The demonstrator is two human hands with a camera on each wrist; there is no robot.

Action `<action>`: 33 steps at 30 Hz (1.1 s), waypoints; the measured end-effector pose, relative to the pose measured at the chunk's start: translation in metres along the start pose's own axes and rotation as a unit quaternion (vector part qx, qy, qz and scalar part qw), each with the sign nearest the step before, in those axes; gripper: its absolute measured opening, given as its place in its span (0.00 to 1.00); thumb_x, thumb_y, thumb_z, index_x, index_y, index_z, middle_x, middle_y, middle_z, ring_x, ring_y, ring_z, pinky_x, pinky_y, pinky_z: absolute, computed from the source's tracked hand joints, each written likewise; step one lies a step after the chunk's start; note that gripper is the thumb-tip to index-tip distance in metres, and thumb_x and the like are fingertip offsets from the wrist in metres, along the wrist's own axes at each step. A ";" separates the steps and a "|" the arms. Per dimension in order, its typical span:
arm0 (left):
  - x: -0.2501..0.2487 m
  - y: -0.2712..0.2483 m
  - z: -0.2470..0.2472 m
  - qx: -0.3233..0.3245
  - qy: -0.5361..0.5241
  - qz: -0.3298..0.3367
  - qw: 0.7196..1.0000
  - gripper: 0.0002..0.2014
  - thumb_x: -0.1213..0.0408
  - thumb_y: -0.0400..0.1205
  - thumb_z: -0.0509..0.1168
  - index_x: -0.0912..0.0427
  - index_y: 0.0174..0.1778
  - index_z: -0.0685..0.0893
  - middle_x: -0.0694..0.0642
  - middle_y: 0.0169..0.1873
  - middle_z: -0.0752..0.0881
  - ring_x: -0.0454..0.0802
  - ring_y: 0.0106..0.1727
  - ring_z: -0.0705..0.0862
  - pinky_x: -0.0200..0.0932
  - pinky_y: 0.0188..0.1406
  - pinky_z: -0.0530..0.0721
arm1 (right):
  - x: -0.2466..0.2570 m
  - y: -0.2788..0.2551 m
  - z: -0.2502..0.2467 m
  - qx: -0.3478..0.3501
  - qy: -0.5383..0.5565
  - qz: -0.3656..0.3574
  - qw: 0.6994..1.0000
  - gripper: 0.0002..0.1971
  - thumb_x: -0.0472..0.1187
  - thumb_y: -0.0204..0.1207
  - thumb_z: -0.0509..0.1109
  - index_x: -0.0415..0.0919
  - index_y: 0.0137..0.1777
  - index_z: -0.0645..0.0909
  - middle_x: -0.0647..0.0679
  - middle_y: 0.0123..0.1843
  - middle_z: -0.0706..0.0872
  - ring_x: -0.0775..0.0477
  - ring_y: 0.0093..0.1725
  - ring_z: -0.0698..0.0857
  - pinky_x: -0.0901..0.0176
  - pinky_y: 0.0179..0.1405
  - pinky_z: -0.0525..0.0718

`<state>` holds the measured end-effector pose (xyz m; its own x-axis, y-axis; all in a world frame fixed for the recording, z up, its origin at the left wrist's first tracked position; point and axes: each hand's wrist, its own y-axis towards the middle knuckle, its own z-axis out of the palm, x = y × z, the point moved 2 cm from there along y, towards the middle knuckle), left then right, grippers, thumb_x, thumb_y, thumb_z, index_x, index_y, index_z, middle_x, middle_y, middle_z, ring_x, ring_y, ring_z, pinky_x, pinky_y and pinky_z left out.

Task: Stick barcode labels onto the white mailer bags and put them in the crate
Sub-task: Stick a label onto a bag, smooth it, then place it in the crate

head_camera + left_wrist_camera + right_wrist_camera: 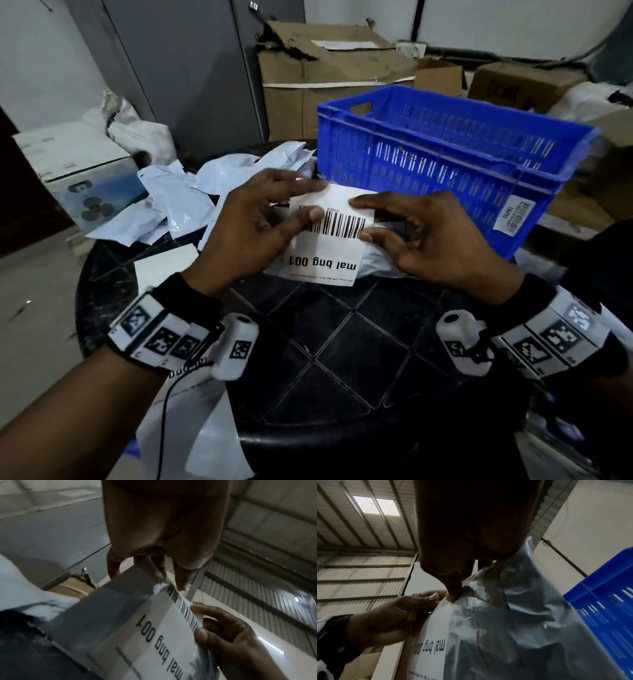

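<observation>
dim room | skylight (376,505) glare | wrist views blurred | edges warped

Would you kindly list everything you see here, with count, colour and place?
barcode label: one, white, black print, held over the mailer bag
mailer bag: one, white, under the label
loose mailer bags: several, white, table's left
crate: one, blue, table's far right
table: one, black, centre
cardboard boxes: several, brown, behind the crate
left hand: pinches the label's left edge
right hand: pinches the label's right edge
</observation>
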<state>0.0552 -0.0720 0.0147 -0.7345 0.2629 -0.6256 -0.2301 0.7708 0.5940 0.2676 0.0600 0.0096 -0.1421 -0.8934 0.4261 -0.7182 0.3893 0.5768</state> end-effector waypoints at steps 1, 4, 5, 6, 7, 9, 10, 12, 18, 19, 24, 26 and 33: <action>-0.001 0.000 -0.001 -0.004 -0.046 -0.025 0.999 0.12 0.62 0.82 0.76 0.52 0.61 0.92 0.50 0.54 0.92 0.34 0.50 0.88 0.34 0.48 0.85 | 0.000 0.000 -0.001 0.003 0.003 -0.001 1.000 0.20 0.49 0.78 0.78 0.54 0.70 0.87 0.51 0.54 0.95 0.57 0.53 0.93 0.48 0.51 0.92; -0.002 0.000 -0.001 -0.026 -0.123 -0.071 0.990 0.07 0.70 0.81 0.76 0.58 0.53 0.93 0.50 0.44 0.95 0.43 0.45 0.92 0.36 0.46 0.88 | 0.000 -0.002 0.000 -0.001 0.035 0.000 0.999 0.18 0.44 0.79 0.80 0.51 0.68 0.89 0.51 0.55 0.95 0.60 0.54 0.93 0.52 0.52 0.92; -0.003 0.000 -0.002 -0.034 -0.140 -0.078 0.987 0.07 0.71 0.80 0.76 0.60 0.53 0.93 0.50 0.44 0.95 0.44 0.44 0.92 0.35 0.46 0.87 | 0.001 -0.003 0.000 -0.005 0.053 0.001 0.999 0.17 0.42 0.79 0.81 0.49 0.67 0.90 0.51 0.56 0.95 0.61 0.56 0.92 0.54 0.54 0.92; -0.003 0.000 -0.002 -0.039 -0.155 -0.084 0.984 0.07 0.72 0.79 0.76 0.61 0.52 0.93 0.50 0.43 0.95 0.44 0.44 0.92 0.34 0.46 0.87 | 0.001 -0.004 0.001 -0.010 0.071 0.001 0.997 0.16 0.40 0.78 0.82 0.46 0.66 0.90 0.51 0.57 0.94 0.61 0.57 0.92 0.58 0.57 0.91; -0.003 -0.001 -0.002 -0.042 -0.166 -0.088 0.981 0.08 0.73 0.79 0.76 0.61 0.52 0.93 0.51 0.43 0.95 0.44 0.44 0.92 0.34 0.46 0.87 | 0.002 -0.004 0.001 -0.017 0.090 0.003 0.996 0.16 0.38 0.78 0.82 0.44 0.65 0.91 0.52 0.57 0.94 0.62 0.57 0.92 0.61 0.58 0.90; -0.002 -0.002 -0.003 -0.046 -0.176 -0.092 0.979 0.08 0.72 0.79 0.76 0.60 0.52 0.93 0.52 0.43 0.95 0.44 0.44 0.92 0.36 0.47 0.88 | 0.001 -0.005 0.002 -0.035 0.131 0.021 0.991 0.14 0.35 0.75 0.83 0.39 0.61 0.92 0.53 0.56 0.94 0.63 0.55 0.92 0.67 0.59 0.88; 0.000 -0.004 -0.004 -0.052 -0.177 -0.092 0.979 0.07 0.71 0.79 0.77 0.59 0.51 0.93 0.51 0.43 0.95 0.43 0.44 0.91 0.36 0.48 0.88 | 0.000 -0.005 0.001 -0.047 0.148 0.034 0.987 0.13 0.34 0.74 0.84 0.37 0.58 0.93 0.53 0.54 0.94 0.64 0.53 0.92 0.69 0.58 0.87; 0.002 -0.008 -0.006 -0.063 -0.175 -0.090 0.978 0.07 0.70 0.78 0.77 0.57 0.50 0.93 0.47 0.42 0.95 0.40 0.43 0.90 0.35 0.48 0.87 | -0.003 -0.004 -0.001 -0.068 0.160 0.052 0.983 0.11 0.33 0.72 0.85 0.35 0.54 0.94 0.53 0.50 0.94 0.64 0.49 0.93 0.71 0.54 0.87; 0.001 -0.017 -0.010 -0.036 -0.088 -0.077 0.992 0.16 0.63 0.69 0.84 0.49 0.52 0.94 0.36 0.48 0.93 0.34 0.49 0.89 0.32 0.56 0.84 | 0.007 -0.006 -0.003 -0.032 0.117 0.028 0.992 0.22 0.41 0.70 0.88 0.41 0.64 0.91 0.53 0.52 0.95 0.61 0.52 0.93 0.65 0.58 0.88; 0.000 -0.017 -0.010 -0.035 -0.090 -0.077 0.992 0.17 0.63 0.68 0.85 0.49 0.52 0.93 0.36 0.48 0.93 0.35 0.49 0.89 0.33 0.57 0.85 | 0.009 -0.006 -0.001 -0.018 0.098 0.019 0.995 0.25 0.44 0.69 0.88 0.43 0.66 0.90 0.53 0.53 0.95 0.60 0.53 0.93 0.62 0.59 0.89; -0.006 -0.019 -0.009 -0.024 -0.069 -0.075 0.994 0.20 0.65 0.67 0.86 0.51 0.55 0.93 0.38 0.49 0.93 0.29 0.48 0.88 0.26 0.50 0.83 | 0.009 -0.002 0.004 -0.022 0.042 0.031 0.998 0.20 0.49 0.71 0.87 0.50 0.63 0.92 0.54 0.57 0.94 0.61 0.55 0.92 0.48 0.57 0.91; -0.009 -0.020 -0.009 -0.029 -0.053 -0.071 0.996 0.19 0.67 0.70 0.85 0.52 0.56 0.93 0.38 0.51 0.91 0.30 0.48 0.89 0.26 0.48 0.85 | 0.010 -0.002 0.004 -0.034 0.040 0.034 0.998 0.18 0.50 0.73 0.86 0.51 0.62 0.93 0.55 0.57 0.94 0.61 0.55 0.92 0.48 0.56 0.91; -0.015 -0.020 -0.009 -0.058 0.041 -0.063 0.995 0.15 0.56 0.75 0.83 0.40 0.57 0.93 0.37 0.51 0.92 0.37 0.51 0.91 0.46 0.53 0.92 | 0.013 0.001 0.000 -0.055 0.023 0.032 0.998 0.14 0.50 0.74 0.84 0.51 0.59 0.94 0.55 0.51 0.94 0.55 0.48 0.92 0.45 0.49 0.90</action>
<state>0.0654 -0.0966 0.0164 -0.7432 0.1168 -0.6588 -0.3929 0.7208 0.5710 0.2649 0.0491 0.0154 -0.1518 -0.8554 0.4953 -0.6286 0.4702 0.6195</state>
